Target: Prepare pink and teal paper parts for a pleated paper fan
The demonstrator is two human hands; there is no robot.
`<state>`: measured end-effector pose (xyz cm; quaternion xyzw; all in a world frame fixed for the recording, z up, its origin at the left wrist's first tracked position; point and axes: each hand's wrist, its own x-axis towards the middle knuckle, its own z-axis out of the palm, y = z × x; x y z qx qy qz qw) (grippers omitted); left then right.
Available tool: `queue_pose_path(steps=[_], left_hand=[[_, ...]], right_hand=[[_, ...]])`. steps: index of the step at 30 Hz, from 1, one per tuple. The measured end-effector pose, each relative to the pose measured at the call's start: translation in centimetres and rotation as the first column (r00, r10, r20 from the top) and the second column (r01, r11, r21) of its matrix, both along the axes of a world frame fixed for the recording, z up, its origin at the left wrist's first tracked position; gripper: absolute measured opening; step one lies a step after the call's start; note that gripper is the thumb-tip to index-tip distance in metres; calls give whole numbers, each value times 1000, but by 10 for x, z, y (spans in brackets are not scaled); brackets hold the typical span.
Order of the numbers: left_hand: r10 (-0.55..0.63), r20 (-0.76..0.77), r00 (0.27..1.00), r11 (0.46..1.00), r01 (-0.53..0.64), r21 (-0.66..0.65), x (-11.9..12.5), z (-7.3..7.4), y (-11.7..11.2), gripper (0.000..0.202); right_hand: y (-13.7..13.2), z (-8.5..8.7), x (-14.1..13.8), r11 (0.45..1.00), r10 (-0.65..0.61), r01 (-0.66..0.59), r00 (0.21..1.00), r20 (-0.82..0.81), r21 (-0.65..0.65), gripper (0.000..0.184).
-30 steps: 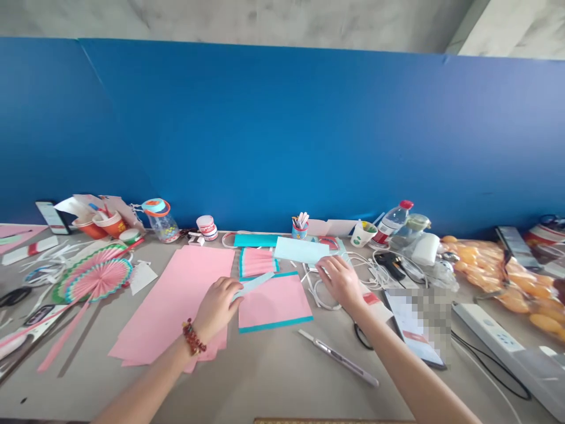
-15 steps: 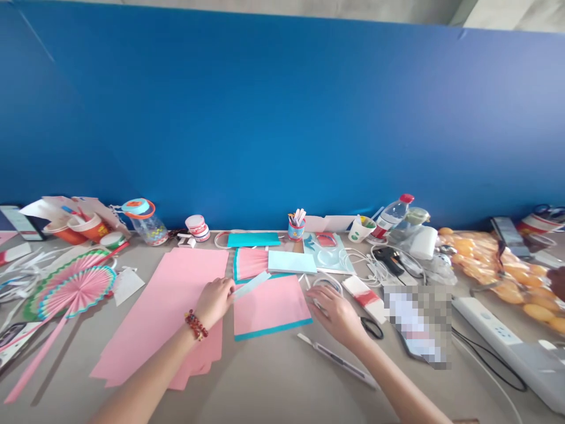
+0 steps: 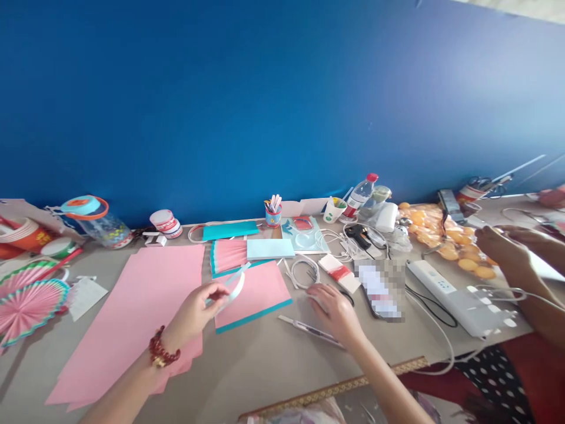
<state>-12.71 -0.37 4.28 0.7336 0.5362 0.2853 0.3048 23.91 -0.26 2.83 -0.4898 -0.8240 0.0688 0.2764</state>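
Note:
My left hand (image 3: 198,312) pinches a narrow, pale blue-white strip (image 3: 236,288) between thumb and fingers; the strip curls above a pink sheet with blue borders (image 3: 251,294). Under my left forearm lie several large pink sheets (image 3: 136,306). My right hand (image 3: 333,312) is low over the table, fingers bent downward and slightly apart, with nothing visible in them. Part of a black scissors handle (image 3: 348,297) shows beside it, the rest hidden by the hand. Just in front of my right wrist lies a white pen-like tool (image 3: 311,331).
Behind the sheet are a pleated pink paper (image 3: 228,254), a light blue pad (image 3: 270,248) and a white ring (image 3: 304,272). Rightward lie a red-and-white box (image 3: 339,272), a phone (image 3: 380,288) and a power strip (image 3: 435,281). Another person's arm (image 3: 507,253) reaches in at right.
The view has swung to the right. My left hand has lifted the strip, which now curls. My right hand has moved right and nearer, over the scissors. Another person's arms have come into view.

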Motion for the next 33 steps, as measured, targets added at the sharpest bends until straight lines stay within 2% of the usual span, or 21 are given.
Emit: queue_pose_path(steps=[2,5,8,12,15,20,25,30,33], left_hand=[[-96,57,994,994,98,-38,18,13,-17,12],[-241,25,970,970,240,43,42,19,-44,15],[-312,-122,942,938,326,116,55,7,-65,19],[-299,-423,855,913,385,133,60,-19,-80,20],[-280,-524,804,887,425,178,61,-30,-86,19],[-269,-492,828,888,411,207,60,-32,-92,20],[-236,-431,871,911,353,213,59,-35,-98,21],[-213,-476,853,911,349,218,62,-37,-97,23],[-177,-495,851,920,322,224,65,-36,-93,25]], right_hand=[[13,-1,4,999,-45,43,996,71,25,18],[30,-6,2,998,-62,56,976,208,34,16],[38,-14,-2,998,-56,52,960,275,21,10],[40,-18,-1,999,-41,41,962,271,7,12],[40,-14,4,1000,-12,14,966,259,-7,14],[44,-3,14,999,52,-52,973,225,-4,19],[47,14,24,994,107,-106,972,207,-14,14],[48,36,24,980,189,-176,969,157,-92,13],[50,43,24,974,208,-198,974,92,-109,14]])
